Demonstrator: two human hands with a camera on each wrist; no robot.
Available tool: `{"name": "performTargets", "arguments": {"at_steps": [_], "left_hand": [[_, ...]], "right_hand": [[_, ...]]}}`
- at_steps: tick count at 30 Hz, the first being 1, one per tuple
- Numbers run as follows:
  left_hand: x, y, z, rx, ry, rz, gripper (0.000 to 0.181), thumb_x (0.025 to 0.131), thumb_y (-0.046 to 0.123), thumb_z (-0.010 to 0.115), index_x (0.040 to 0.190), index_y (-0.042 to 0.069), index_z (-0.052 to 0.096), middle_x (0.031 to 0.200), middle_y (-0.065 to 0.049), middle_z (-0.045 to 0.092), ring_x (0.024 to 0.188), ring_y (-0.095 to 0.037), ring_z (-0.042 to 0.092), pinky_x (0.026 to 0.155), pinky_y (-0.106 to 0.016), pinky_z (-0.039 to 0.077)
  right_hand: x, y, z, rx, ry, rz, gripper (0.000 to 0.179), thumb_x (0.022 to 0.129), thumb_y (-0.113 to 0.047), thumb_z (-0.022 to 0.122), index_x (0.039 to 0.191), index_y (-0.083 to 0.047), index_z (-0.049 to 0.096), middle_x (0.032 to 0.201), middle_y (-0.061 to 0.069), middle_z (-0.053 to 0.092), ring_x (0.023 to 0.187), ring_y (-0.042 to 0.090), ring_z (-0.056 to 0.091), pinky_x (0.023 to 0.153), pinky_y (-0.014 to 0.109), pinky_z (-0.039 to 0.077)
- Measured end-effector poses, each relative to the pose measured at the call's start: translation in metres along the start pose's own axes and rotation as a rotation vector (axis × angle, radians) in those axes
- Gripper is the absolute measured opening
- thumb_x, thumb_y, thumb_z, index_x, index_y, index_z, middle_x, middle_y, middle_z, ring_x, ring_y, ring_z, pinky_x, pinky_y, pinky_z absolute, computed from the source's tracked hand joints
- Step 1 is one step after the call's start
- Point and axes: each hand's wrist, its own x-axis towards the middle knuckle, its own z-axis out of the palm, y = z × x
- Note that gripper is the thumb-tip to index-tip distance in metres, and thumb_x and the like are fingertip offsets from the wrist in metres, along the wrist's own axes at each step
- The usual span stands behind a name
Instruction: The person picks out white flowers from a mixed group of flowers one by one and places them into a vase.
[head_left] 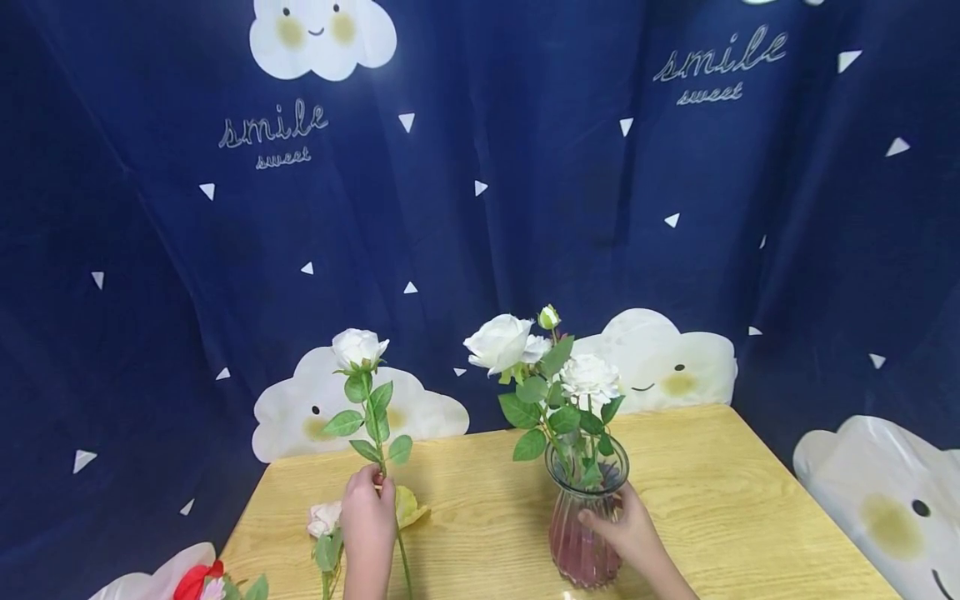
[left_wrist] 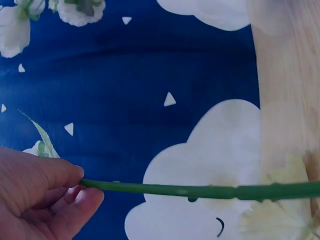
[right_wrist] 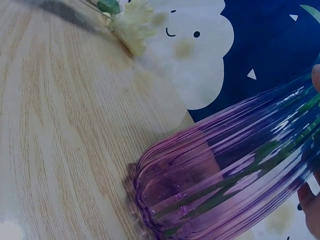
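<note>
My left hand [head_left: 369, 518] pinches the green stem [left_wrist: 165, 190] of a white rose [head_left: 360, 348] between thumb and fingers, holding it upright over the left of the table. With my right hand [head_left: 626, 529] I grip the side of a ribbed glass vase [head_left: 583, 542], pinkish at its base, which stands on the wood. White roses [head_left: 501, 343] and a small bud [head_left: 549, 317] rise from the vase, leaning left, with green leaves round its rim. Through the glass in the right wrist view, stems [right_wrist: 215, 192] reach down to the bottom.
On the wooden table [head_left: 480, 500], a pale pink rose [head_left: 325, 519] and a yellow flower [head_left: 407, 507] lie near my left hand. Something red [head_left: 197, 581] with leaves shows at the lower left corner. A blue curtain [head_left: 480, 208] with clouds hangs behind the table.
</note>
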Motion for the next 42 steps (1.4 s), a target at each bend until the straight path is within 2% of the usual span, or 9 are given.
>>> {"name": "performTargets", "arguments": {"at_steps": [11,18,32,42], "left_hand": [[-0.003,0.022,0.01,-0.055,0.102,0.096,0.013,0.072,-0.007,0.063,0.085,-0.007,0.06,0.073,-0.01,0.055,0.061,-0.023,0.057,0.053,-0.036,0.048],[-0.004,0.038,0.015,-0.09,0.112,0.144,0.013,0.072,-0.007,0.063,0.084,-0.006,0.06,0.074,-0.009,0.056,0.06,-0.022,0.058,0.053,-0.034,0.048],[-0.006,0.081,0.024,-0.167,0.155,0.328,0.015,0.069,-0.008,0.065,0.081,-0.002,0.059,0.072,-0.006,0.054,0.057,-0.019,0.057,0.05,-0.029,0.047],[-0.01,0.111,0.024,-0.228,0.133,0.382,0.013,0.071,-0.008,0.064,0.082,-0.002,0.058,0.074,-0.008,0.055,0.059,-0.019,0.058,0.051,-0.027,0.048]], "right_hand": [[0.0,0.002,-0.002,0.016,-0.005,0.022,0.071,0.072,-0.017,0.073,0.127,0.007,0.035,0.119,0.024,0.047,0.109,0.04,0.044,0.088,0.052,0.037],[-0.001,0.004,-0.003,0.027,-0.012,0.037,0.073,0.073,-0.018,0.073,0.129,0.007,0.033,0.121,0.025,0.045,0.11,0.041,0.043,0.088,0.053,0.037],[-0.004,0.003,-0.006,0.054,0.003,0.028,0.073,0.073,-0.017,0.072,0.13,0.006,0.032,0.124,0.025,0.043,0.11,0.039,0.043,0.088,0.052,0.037],[-0.005,0.003,-0.005,0.054,0.022,0.017,0.072,0.071,-0.016,0.074,0.127,0.007,0.035,0.12,0.025,0.046,0.106,0.039,0.045,0.085,0.054,0.038]]}}
